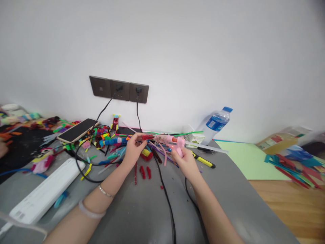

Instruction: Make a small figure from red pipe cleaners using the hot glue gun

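In the head view, I see two hands busy over a gray table (142, 213). The work looks partway along to me. A little red figure with yellow bits (115, 122) sits up by the wall, and it looks all made. Two short red pieces (145, 172) and a thin red strip (135, 173) lie loose on the table, below the hands, so they seem left to do. A red and yellow piece (146, 155) lies just under the left hand. I can't tell if that one is done.

The left hand (135, 149) pinches a fuzzy red piece (146, 137) up in front, with the thumb and fingers closed on it. The right hand (186, 163) is wrapped around the handle of a pink glue gun (179, 142). A clear glue stick (208, 146) pokes out of its back. The gun's nose points at the fuzzy red piece and is very near it. I can't tell if they touch, or if any glue is on it.
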`<move>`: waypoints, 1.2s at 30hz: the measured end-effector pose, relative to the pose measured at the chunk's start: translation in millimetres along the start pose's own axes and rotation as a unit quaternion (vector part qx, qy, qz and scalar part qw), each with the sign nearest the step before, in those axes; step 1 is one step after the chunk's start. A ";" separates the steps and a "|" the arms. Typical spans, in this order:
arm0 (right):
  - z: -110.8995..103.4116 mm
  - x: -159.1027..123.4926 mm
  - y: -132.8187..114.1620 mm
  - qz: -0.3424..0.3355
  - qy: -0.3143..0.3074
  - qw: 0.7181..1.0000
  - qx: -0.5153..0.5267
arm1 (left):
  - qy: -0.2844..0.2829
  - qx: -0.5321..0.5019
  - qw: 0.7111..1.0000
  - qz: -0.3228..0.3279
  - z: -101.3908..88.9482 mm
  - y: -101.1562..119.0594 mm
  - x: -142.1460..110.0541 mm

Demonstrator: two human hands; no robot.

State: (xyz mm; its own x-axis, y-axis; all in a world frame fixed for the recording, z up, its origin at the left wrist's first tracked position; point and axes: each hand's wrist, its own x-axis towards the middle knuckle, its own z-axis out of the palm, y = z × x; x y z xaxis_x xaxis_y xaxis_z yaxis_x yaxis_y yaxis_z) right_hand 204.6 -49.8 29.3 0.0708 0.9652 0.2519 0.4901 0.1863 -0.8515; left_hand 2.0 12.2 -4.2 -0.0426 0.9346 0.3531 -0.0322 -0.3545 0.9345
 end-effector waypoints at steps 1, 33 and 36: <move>0.1 0.0 -0.8 -0.006 0.003 1.000 -0.002 | 0.000 0.000 1.000 0.002 0.0 0.1 -0.1; -58.3 -21.8 -17.6 0.088 0.144 0.881 0.443 | -0.011 -0.029 1.000 -0.002 0.6 -4.7 0.2; -86.8 -44.3 6.2 0.144 0.230 0.846 0.459 | -0.014 -0.029 0.999 0.004 0.4 -5.6 0.2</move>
State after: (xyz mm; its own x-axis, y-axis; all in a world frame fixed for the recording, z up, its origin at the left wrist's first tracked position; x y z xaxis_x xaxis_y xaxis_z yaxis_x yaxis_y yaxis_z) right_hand 279.9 -107.4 52.8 0.5063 0.8606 -0.0548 -0.4717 0.2232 -0.8530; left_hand 2.6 14.4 -9.4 -0.0147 0.9321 0.3619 -0.0893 -0.3617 0.9280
